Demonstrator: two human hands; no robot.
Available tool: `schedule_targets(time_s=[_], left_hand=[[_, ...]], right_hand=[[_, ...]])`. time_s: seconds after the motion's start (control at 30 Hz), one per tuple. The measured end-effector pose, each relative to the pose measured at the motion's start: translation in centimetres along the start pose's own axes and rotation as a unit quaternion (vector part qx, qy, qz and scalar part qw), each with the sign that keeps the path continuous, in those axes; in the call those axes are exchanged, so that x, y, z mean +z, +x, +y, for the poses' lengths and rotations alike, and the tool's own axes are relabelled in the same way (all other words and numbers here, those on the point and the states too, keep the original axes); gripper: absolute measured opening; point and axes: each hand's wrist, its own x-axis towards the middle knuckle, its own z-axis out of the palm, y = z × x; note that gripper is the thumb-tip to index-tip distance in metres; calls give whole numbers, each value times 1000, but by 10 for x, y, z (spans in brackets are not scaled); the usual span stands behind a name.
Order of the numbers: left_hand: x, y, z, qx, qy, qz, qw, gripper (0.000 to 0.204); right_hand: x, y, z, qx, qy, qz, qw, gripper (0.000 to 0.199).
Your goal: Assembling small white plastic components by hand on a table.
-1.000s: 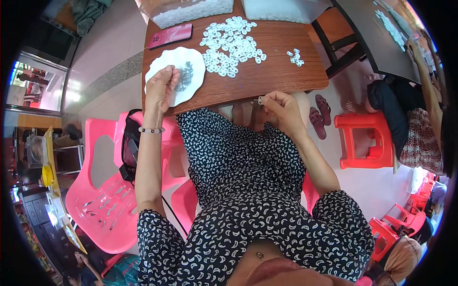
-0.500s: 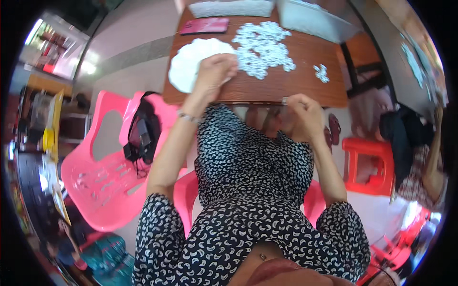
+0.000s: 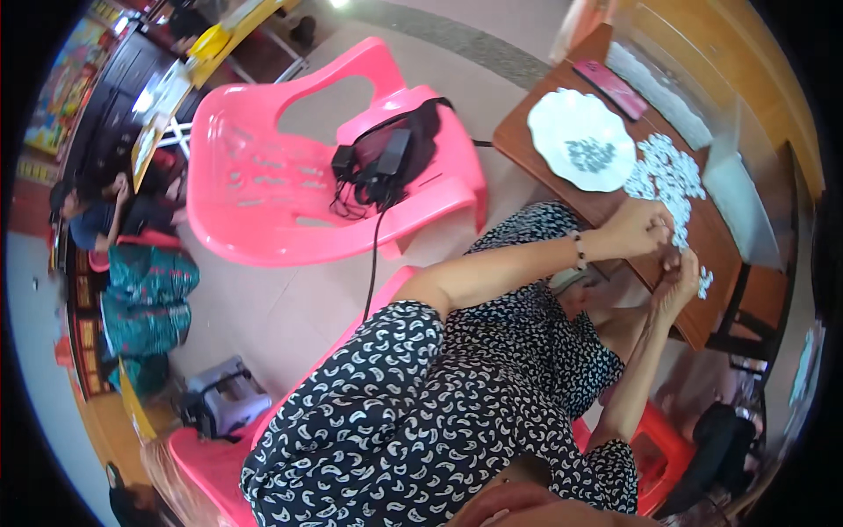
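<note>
Over the near edge of the wooden table (image 3: 529, 143), my left hand (image 3: 639, 230) is closed with its fingertips pinched. Just beside it, my right hand (image 3: 674, 285) is closed in a pinch too, its fingertips almost meeting the left ones. Whatever is between the fingers is too small or hidden to make out. Past my left hand lies a spread of small white ring-like pieces (image 3: 669, 171). A white scalloped plate (image 3: 551, 112) holds a heap of small greyish pieces (image 3: 590, 156). Next to my right hand is a little group of white pieces (image 3: 705, 283).
A flat pink case (image 3: 610, 90) and a white-filled clear container (image 3: 659, 92) line the table's far side. To my left, a pink plastic chair (image 3: 255, 220) bears a dark bag (image 3: 421, 132), a black adapter (image 3: 392, 154) and cables. A person (image 3: 92, 215) sits farther left.
The view has swung to the left, bringing the chair nearer the middle. My left hand has left the plate and come together with my right. The plate's grey pieces now show.
</note>
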Motion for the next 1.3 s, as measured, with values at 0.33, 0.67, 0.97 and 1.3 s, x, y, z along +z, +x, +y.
schedule_targets(time_s=[0.33, 0.67, 0.97, 1.3], left_hand=[[5, -1, -5, -102, -162, 13, 981, 13], [15, -9, -18, -121, -155, 33, 980, 14], [12, -12, -27, -2, 86, 72, 994, 18], [23, -11, -40, 82, 183, 155, 967, 22]], right_hand=[[2, 1, 3, -10, -19, 5, 1000, 14], [-4, 0, 10, -32, -60, -10, 998, 15], [4, -5, 8, -41, -73, -4, 996, 13], [14, -6, 8, -50, -113, 13, 992, 14]])
